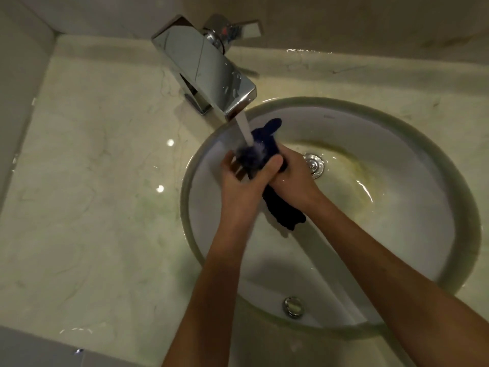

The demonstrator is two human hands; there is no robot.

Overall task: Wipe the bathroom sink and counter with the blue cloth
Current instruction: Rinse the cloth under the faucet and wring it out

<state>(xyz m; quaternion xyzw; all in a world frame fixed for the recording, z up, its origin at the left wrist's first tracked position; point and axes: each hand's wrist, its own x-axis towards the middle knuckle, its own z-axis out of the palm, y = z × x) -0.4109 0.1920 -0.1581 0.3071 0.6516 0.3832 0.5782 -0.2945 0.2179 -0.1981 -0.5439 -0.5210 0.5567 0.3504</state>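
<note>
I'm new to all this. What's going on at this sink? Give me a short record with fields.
activity: rinsing the blue cloth under running water
left hand: grips the cloth
right hand: grips the cloth
tap: chrome, on, stream landing on the cloth
sink: round white basin, yellowish stain near the drain
counter: pale marble, wet patches by the wall
wiping: judging by the rinsing, not yet begun

The middle of the blue cloth (pixel 283 210) is hidden inside both hands; both forearms are cut off by the frame's bottom edge
</note>
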